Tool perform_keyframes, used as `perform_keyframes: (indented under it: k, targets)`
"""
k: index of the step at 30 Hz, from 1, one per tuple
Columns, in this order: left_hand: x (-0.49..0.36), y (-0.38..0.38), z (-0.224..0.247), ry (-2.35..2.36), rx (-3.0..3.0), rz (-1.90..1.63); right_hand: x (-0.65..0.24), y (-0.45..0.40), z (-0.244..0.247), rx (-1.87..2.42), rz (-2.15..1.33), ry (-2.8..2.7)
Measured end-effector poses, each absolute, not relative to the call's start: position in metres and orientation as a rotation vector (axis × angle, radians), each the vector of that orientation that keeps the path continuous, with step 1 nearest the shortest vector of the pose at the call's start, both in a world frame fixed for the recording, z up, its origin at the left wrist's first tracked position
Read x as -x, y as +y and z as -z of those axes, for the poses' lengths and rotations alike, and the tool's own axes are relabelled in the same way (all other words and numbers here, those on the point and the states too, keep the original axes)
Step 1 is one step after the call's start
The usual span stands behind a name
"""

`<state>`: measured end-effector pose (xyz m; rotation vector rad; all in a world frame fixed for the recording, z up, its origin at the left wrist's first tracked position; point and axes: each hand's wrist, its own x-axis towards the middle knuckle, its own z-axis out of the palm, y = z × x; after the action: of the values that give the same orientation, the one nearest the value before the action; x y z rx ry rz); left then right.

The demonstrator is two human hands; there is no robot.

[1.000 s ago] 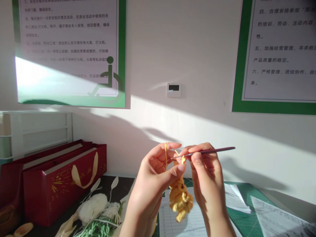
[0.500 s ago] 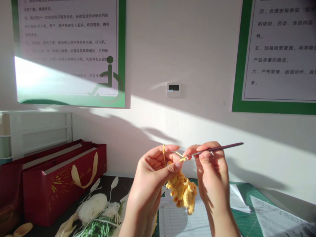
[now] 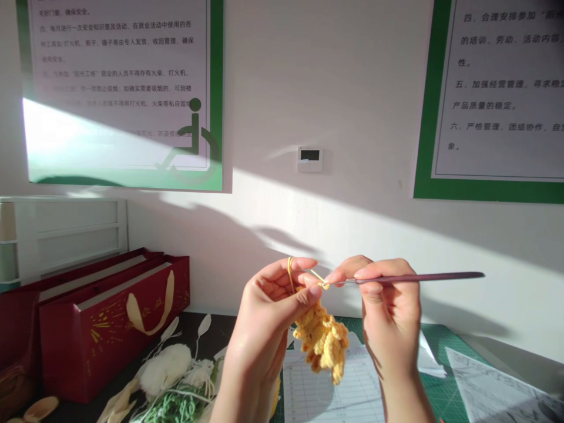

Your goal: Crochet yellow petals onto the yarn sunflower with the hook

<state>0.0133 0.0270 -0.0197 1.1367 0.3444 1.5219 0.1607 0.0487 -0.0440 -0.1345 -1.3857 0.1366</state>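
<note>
A ruffled yellow crochet piece [image 3: 324, 343] hangs from my left hand [image 3: 275, 308], its top edge pinched between thumb and fingers. Yellow yarn [image 3: 289, 271] loops round the raised left index finger and runs down to the stitch. My right hand [image 3: 392, 305] is closed on a crochet hook [image 3: 432, 277] with a dark purple handle, held nearly level. The hook's metal end reaches the yellow stitches beside my left thumb; its very tip is too small to make out.
Dark red gift bags [image 3: 118, 329] stand on the left of the table. In front lie a white pompom [image 3: 167, 370] and green yarn [image 3: 176, 405]. Printed sheets [image 3: 330, 393] rest on a green cutting mat [image 3: 445, 393]. Behind is a wall with a small thermostat [image 3: 309, 159] and green-edged posters [image 3: 215, 88].
My right hand has moved to the right, drawing the hook back, and the hook has turned from slanted to nearly level. The left hand and the crochet piece have shifted slightly left.
</note>
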Motion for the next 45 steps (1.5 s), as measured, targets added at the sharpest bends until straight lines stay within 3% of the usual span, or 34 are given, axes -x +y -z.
perform_keyframes:
  k: [11,21,29,38,45]
  targets:
    - [-0.01,0.033,0.022,0.302,-1.132,-1.411,-0.167,0.044,0.045,0.151,0.477,-1.564]
    - [-0.014,0.025,0.018,0.278,-1.023,-1.436,-0.156,0.055,0.054,0.202,0.299,-1.45]
    - [-0.017,0.016,0.018,0.308,-1.137,-1.604,-0.15,0.056,0.051,0.258,0.663,-1.439]
    - [-0.011,0.02,0.016,0.395,-1.234,-1.654,-0.149,0.043,0.05,0.28,0.042,-1.227]
    - [-0.011,0.023,0.016,0.345,-1.189,-1.596,-0.145,0.05,0.04,0.297,-0.696,-1.134]
